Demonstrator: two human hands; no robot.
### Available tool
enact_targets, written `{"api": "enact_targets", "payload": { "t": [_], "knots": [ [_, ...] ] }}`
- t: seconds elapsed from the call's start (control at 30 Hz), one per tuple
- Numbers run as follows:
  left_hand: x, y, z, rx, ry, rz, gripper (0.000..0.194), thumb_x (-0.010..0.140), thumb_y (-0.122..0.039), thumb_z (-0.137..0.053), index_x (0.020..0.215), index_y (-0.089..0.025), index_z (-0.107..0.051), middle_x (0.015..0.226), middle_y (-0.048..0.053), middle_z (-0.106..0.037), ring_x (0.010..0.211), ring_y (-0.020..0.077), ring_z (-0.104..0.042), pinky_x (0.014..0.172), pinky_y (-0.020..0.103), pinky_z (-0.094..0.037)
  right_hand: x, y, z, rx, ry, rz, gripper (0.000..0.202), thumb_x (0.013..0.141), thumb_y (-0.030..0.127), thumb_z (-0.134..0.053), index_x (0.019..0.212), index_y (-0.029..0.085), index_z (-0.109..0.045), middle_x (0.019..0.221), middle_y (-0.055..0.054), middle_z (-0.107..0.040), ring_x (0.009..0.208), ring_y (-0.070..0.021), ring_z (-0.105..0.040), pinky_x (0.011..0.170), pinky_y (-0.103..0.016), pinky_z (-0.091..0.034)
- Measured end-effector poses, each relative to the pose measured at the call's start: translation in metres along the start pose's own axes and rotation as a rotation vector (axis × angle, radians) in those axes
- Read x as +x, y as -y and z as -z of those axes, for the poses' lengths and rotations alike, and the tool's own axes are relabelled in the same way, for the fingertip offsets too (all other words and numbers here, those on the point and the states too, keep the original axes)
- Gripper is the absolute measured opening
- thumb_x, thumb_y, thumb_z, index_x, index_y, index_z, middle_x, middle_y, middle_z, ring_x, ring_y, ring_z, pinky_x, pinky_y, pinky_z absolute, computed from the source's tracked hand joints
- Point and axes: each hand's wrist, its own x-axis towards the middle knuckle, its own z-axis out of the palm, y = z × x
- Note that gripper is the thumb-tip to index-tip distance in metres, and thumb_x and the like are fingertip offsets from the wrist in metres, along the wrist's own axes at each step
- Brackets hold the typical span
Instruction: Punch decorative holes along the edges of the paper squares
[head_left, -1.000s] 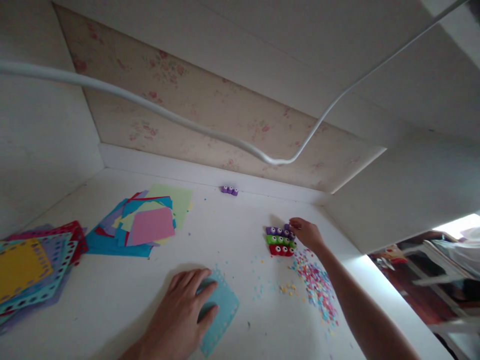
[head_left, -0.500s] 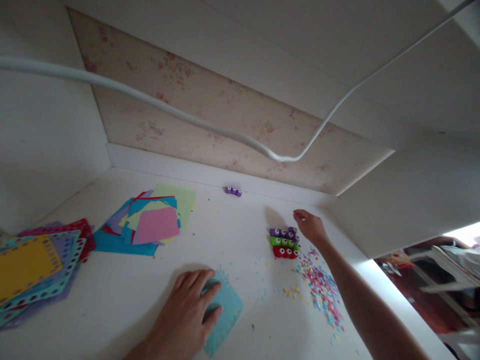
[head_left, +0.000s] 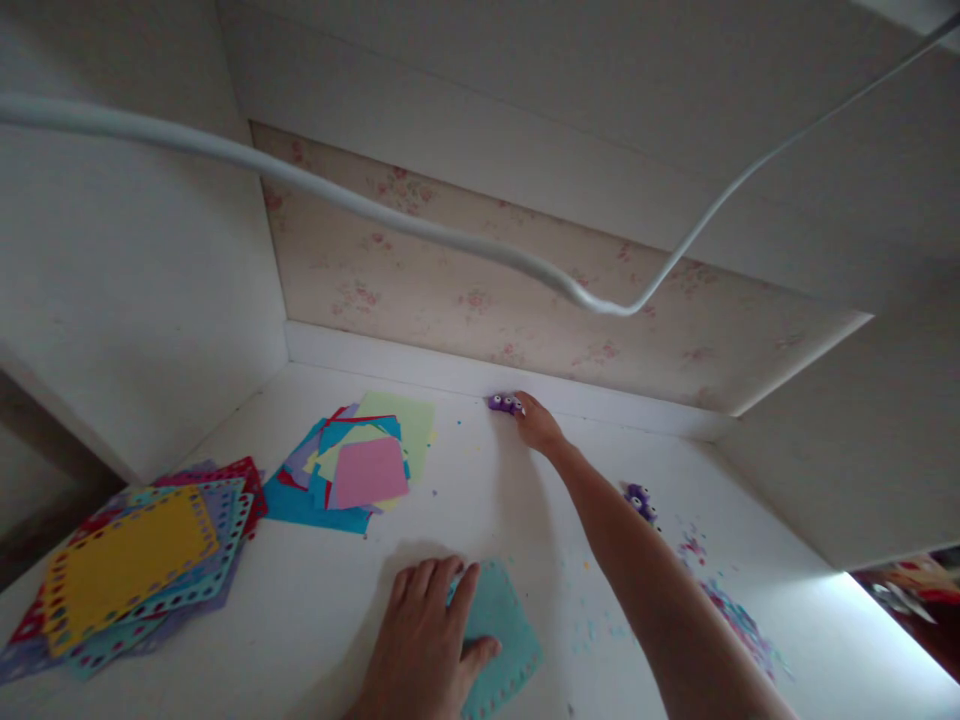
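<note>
My left hand (head_left: 431,640) lies open over a light turquoise paper sheet (head_left: 506,630) with holes punched along its edges, pressing it to the white surface. My right hand (head_left: 538,425) reaches to the back edge, its fingers closed on the right end of a row of small purple craft hole punches (head_left: 504,403). How many of these punches the fingers hold is hidden. More purple hole punches (head_left: 637,498) stand further right, partly covered by my right forearm.
Hole-edged coloured sheets (head_left: 127,565) are piled at the left. Beside them lies a stack of coloured paper (head_left: 367,475). Paper confetti (head_left: 739,620) is scattered at the right. A white cable (head_left: 450,238) hangs across in front of the floral back wall (head_left: 472,300).
My right hand has moved left from beside the coloured punches to the purple row at the back, and its fingers have closed there. My left hand stays on the turquoise sheet.
</note>
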Motion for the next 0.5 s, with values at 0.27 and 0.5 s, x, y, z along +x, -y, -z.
{"api": "enact_targets", "payload": {
  "t": [0.27,0.5],
  "knots": [
    [0.007,-0.005,0.020,-0.162,0.086,0.097,0.062,0.073,-0.042,-0.081,0.128,-0.024,-0.059,0.114,0.008,-0.062,0.106,0.0306,-0.054,0.095,0.048,-0.041,-0.030,0.002,0.005,0.028,0.018,-0.077,0.022,0.094,0.030,-0.060,0.112,0.019,-0.066,0.116,-0.009,-0.067,0.105,-0.0217,-0.064,0.095,-0.041,-0.051],
    [0.008,-0.005,0.026,-0.210,0.072,0.120,0.049,0.072,-0.030,-0.081,0.117,-0.026,-0.063,0.115,0.007,-0.059,0.110,0.0294,-0.053,0.095,0.045,-0.040,-0.130,0.021,0.026,0.221,-0.073,-0.070,0.020,0.089,0.031,-0.058,0.099,0.020,-0.072,0.104,-0.009,-0.073,0.097,-0.0224,-0.069,0.091,-0.038,-0.054]
  ]
}}
